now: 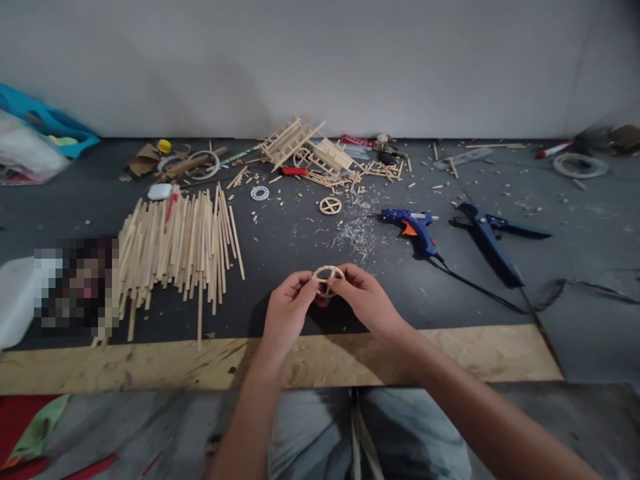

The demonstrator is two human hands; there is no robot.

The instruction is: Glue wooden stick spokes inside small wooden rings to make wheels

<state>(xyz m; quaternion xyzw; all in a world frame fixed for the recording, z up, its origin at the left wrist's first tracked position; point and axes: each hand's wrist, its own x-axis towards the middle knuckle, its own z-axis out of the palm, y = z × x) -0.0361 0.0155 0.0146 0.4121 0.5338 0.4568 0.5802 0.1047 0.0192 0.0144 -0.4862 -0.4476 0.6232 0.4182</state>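
Between my two hands is a small wooden spoked wheel (pixel 329 269), held up above the dark worktop near its front edge. My left hand (pixel 290 307) pinches the wheel's left side with thumb and fingers. On the opposite side my right hand (pixel 367 297) grips the rim, its thumb lying over the spokes. The fingertips behind the wheel are partly hidden. A second spoked wheel (pixel 331 206) lies flat on the worktop beyond my hands. To its left is a white ring with holes (pixel 260 193).
A heap of thin wooden sticks (pixel 175 247) covers the left. Rightward lie a blue glue gun (pixel 413 225) with its cord and a dark-blue cutter (pixel 493 243). Glue strands (pixel 356 233) litter the middle. A wooden cart model (pixel 295 143) stands at the back among stick offcuts.
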